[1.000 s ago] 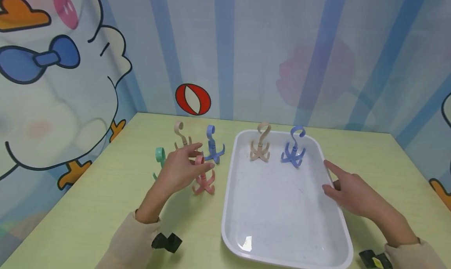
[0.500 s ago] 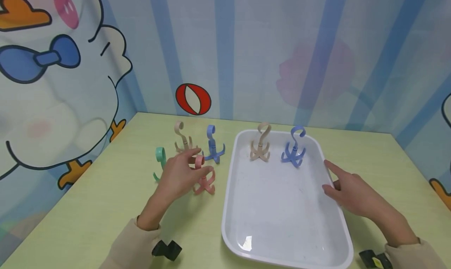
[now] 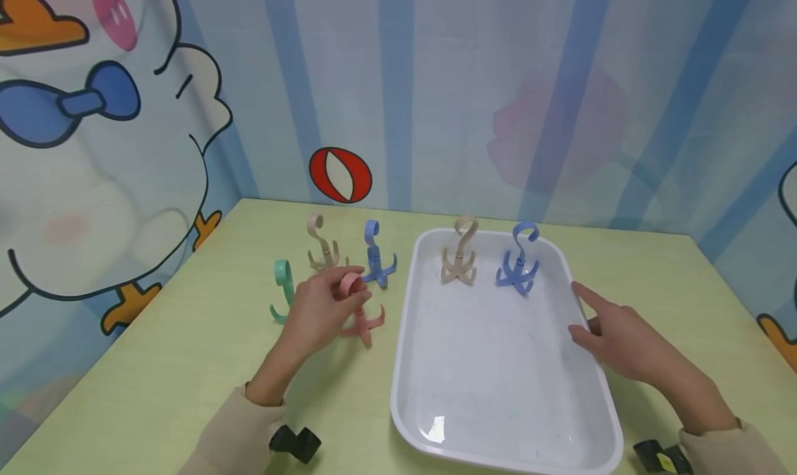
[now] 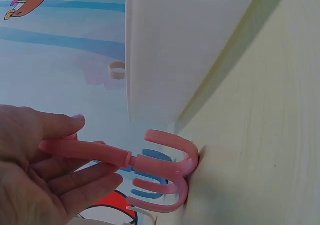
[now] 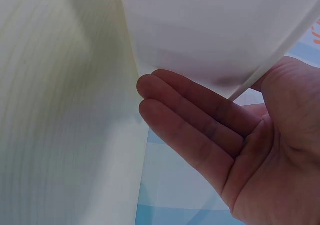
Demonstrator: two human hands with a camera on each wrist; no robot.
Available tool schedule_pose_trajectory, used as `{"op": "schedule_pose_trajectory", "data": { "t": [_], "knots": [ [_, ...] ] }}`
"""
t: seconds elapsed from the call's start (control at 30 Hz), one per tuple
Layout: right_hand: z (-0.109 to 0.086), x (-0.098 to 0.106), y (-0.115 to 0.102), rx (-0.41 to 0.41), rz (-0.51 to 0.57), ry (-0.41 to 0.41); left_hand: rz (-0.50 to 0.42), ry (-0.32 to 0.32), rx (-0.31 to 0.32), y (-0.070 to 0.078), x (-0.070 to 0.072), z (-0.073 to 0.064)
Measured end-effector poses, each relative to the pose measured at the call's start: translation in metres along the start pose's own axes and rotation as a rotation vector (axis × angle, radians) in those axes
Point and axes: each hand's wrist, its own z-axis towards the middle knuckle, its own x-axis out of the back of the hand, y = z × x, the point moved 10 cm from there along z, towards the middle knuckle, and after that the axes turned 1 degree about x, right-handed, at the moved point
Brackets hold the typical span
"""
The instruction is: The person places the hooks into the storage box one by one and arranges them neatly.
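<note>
Left hand (image 3: 320, 309) now pinches the curled top of the pink multi-prong hanger hook (image 3: 360, 326), and its prongs have swivelled since half a second ago, so I'd call it grasped but not trayed. It's roughly upright, prongs curving up, between the left edge of the table (image 3: 162, 378) and the white tray (image 3: 473, 378). Right hand (image 3: 629, 343): straightish fingers touching the tray's right rim.

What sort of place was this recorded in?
Probably an indoor recording booth dressed in a playroom style: a cartoon-printed backdrop rises right behind a pale yellow table, where a white tray sits.
</note>
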Motion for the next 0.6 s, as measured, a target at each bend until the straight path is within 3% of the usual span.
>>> {"op": "schedule_pose_trajectory", "data": {
  "t": [0.43,0.6],
  "knots": [
    [0.0,0.002,-0.002,0.019,-0.012,0.004,-0.27,-0.101,-0.043,-0.015,-0.011,0.01],
    [-0.001,0.002,-0.002,0.023,-0.015,0.01,-0.326,-0.137,-0.062,-0.017,-0.013,0.012]
  ]
}}
